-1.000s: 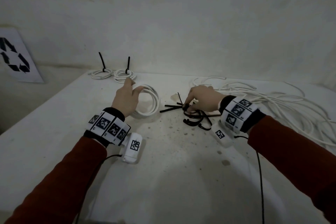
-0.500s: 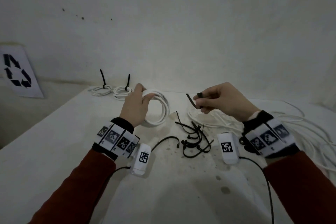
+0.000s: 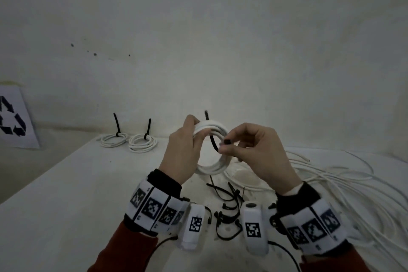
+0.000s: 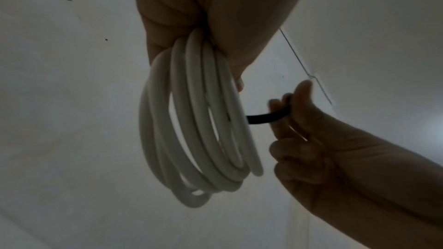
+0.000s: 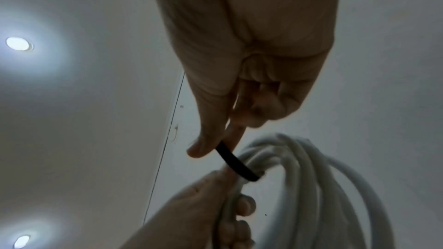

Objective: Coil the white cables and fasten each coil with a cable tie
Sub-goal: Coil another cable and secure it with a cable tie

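A person stands at a white table against a pale wall, seen from a camera on their head. Far left, a sign with a black recycling symbol leans on the wall. At the back left of the table lie two finished coils, the first tied coil and, just beside it, the second tied coil, each bound by a black tie whose tail stands upright. Nearer the middle, the left hand is raised above the table with its fingers curled round the upper left of a third coil of white cable, holding it upright. A black cable tie passes through this coil, one end poking up behind its top edge. The right hand pinches the other end of the tie between thumb and forefinger, just beside the coil. The tie does not look closed yet. Below the hands, a loose pile of spare ties lies on the table. To the right sprawls a large tangle of uncoiled white cable. By this showing, two coils are done, a third is being fastened, and much cable remains.
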Action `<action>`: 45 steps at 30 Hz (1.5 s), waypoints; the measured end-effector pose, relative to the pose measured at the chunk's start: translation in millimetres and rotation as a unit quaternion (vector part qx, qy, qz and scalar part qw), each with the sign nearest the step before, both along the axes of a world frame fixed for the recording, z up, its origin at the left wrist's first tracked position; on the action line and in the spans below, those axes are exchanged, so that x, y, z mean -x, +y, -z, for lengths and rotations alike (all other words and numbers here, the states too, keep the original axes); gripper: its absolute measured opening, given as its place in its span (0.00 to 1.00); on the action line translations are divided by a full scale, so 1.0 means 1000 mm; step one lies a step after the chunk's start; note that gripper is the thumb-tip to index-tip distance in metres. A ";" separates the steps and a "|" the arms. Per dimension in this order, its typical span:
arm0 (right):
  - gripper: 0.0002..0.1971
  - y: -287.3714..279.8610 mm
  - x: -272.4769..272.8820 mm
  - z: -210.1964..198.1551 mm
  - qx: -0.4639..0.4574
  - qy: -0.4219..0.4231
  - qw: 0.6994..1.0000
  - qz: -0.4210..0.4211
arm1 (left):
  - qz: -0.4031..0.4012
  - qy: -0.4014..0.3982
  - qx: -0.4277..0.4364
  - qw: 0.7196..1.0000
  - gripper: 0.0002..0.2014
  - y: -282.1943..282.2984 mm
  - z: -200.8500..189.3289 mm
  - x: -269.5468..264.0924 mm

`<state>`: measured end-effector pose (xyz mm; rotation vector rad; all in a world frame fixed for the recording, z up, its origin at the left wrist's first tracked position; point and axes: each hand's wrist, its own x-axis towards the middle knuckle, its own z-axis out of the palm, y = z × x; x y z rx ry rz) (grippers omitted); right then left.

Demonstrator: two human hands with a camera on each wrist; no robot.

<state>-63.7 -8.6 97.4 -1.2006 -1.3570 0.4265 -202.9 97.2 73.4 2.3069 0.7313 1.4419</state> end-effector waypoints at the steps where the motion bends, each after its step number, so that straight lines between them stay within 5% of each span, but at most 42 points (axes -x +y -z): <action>1: 0.11 0.001 -0.002 0.000 -0.019 -0.034 0.999 0.016 | 0.009 -0.003 0.011 1.000 0.09 -0.002 -0.001 -0.002; 7: 0.15 0.002 -0.018 0.004 -0.029 -0.103 0.993 0.045 | 0.095 -0.013 0.073 0.993 0.12 -0.016 0.000 -0.006; 19: 0.22 0.003 -0.033 0.004 0.024 0.146 0.984 -0.098 | 0.170 0.020 0.040 0.984 0.14 -0.029 -0.002 -0.007; 25: 0.08 0.002 -0.028 0.005 0.072 0.156 0.983 -0.060 | 0.208 0.061 0.036 0.976 0.15 -0.037 0.004 -0.015; 29: 0.22 0.002 -0.029 0.004 0.105 0.175 0.976 -0.071 | 0.232 0.041 0.089 0.968 0.18 -0.031 0.006 -0.015; 34: 0.21 -0.003 -0.026 -0.005 0.091 0.265 0.959 -0.051 | 0.285 0.015 0.145 0.947 0.19 -0.022 0.006 -0.010; 45: 0.06 -0.006 -0.020 -0.005 -0.028 0.077 0.995 0.061 | 0.348 -0.034 0.219 0.911 0.11 -0.013 0.000 -0.006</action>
